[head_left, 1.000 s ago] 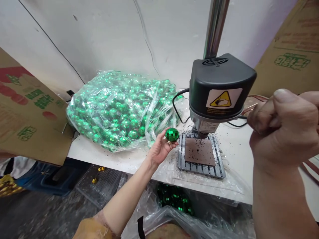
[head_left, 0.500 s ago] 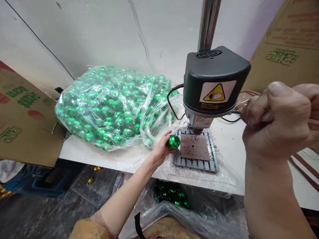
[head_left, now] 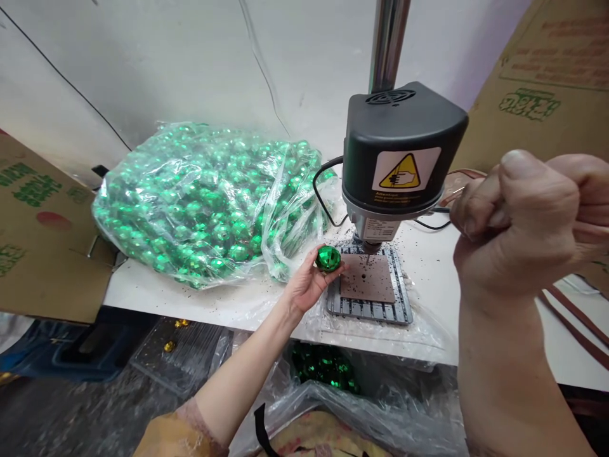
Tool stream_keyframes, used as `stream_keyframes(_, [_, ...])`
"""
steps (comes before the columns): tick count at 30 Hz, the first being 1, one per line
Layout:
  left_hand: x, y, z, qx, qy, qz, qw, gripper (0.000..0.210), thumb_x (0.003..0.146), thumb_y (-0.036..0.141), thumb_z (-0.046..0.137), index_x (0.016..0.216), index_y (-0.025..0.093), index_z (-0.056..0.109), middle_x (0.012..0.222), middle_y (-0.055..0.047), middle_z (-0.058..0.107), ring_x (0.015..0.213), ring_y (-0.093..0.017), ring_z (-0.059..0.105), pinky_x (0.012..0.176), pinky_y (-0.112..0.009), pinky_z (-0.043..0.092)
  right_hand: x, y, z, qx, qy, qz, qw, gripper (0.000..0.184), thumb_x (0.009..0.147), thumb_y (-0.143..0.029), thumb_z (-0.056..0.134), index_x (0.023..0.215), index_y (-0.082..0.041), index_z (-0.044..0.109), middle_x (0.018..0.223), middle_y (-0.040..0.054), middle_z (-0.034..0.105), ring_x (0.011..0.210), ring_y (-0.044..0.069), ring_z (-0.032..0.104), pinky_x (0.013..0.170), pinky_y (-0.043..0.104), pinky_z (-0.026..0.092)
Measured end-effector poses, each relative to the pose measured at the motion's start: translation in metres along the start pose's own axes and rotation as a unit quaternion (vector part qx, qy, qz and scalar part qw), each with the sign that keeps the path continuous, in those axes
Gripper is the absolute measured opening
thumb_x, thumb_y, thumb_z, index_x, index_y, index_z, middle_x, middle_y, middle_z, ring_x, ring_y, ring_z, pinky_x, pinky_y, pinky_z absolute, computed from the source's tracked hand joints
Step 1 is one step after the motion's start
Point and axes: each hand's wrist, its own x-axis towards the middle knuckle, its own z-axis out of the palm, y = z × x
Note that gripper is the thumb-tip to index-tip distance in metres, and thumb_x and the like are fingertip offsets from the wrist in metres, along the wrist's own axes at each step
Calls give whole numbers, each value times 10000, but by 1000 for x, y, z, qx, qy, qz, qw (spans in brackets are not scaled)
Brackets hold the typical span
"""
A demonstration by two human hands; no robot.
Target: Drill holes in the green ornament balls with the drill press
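Bulging over the left side of the white counter [head_left: 155, 293], a crinkled, bauble-filled clear-plastic bag [head_left: 204, 209] flanks a black drill press [head_left: 404, 143] with slotted metal base [head_left: 366, 311]. The right hand [head_left: 533, 216] is clenched, contents hidden; the left hand [head_left: 305, 287] grasps one glossy, faceted green bauble [head_left: 328, 258] beside the base's left edge, apparently for positioning, which calls for steadiness.

On the drill press [head_left: 404, 124] there is a white warning sticker [head_left: 406, 170], which bears a yellow triangle with a hand sign and the word "Attention"; the lines under it are too small. Lower, a second white label [head_left: 378, 229] is also unreadable. The left cardboard box [head_left: 52, 270] and the right cardboard box [head_left: 499, 133] carry green lettering, not legible.
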Motion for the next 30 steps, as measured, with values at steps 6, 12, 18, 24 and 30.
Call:
stream_keyframes(6, [-2, -4, -3, 2, -15, 3, 1000, 327, 872, 294, 772, 1135, 175, 618, 1005, -82, 757, 936, -257, 782, 970, -469, 626, 2, 5, 0, 19, 10, -11, 1000, 440, 857, -194, 613, 531, -236, 320, 442, -65, 370, 390, 79, 342, 429, 332, 282])
stream_keyframes(12, [1, -6, -4, 3, -5, 22, 1000, 323, 826, 245, 778, 1092, 189, 603, 989, -53, 749, 953, -248, 776, 994, -476, 605, 2, 5, 0, 22, 3, -11, 1000, 448, 867, -200, 613, 533, -235, 317, 451, -69, 363, 390, 77, 342, 434, 322, 328])
stream_keyframes(18, [9, -13, -6, 50, 6, 52, 997, 390, 779, 271, 839, 1090, 185, 620, 1029, -59, 766, 949, -214, 755, 871, -355, 599, 3, 7, 0, 23, 14, -17, 999, 445, 850, -203, 630, 511, -239, 344, 425, -73, 344, 372, 86, 346, 419, 322, 338])
stream_keyframes(24, [14, -18, -6, 69, -1, 57, 996, 400, 792, 334, 841, 1101, 177, 642, 1035, -69, 773, 940, -204, 748, 784, -292, 578, 3, 7, 0, 30, 10, -16, 999, 436, 852, -200, 625, 508, -232, 359, 421, -73, 347, 378, 86, 335, 430, 329, 340])
stream_keyframes(30, [13, -16, -6, 56, -9, 28, 998, 333, 869, 358, 764, 1106, 148, 660, 1059, -119, 783, 998, -243, 763, 789, -306, 607, 2, 4, 1, 18, 11, -12, 1000, 449, 872, -182, 598, 509, -201, 334, 435, -78, 328, 400, 54, 348, 486, 292, 420])
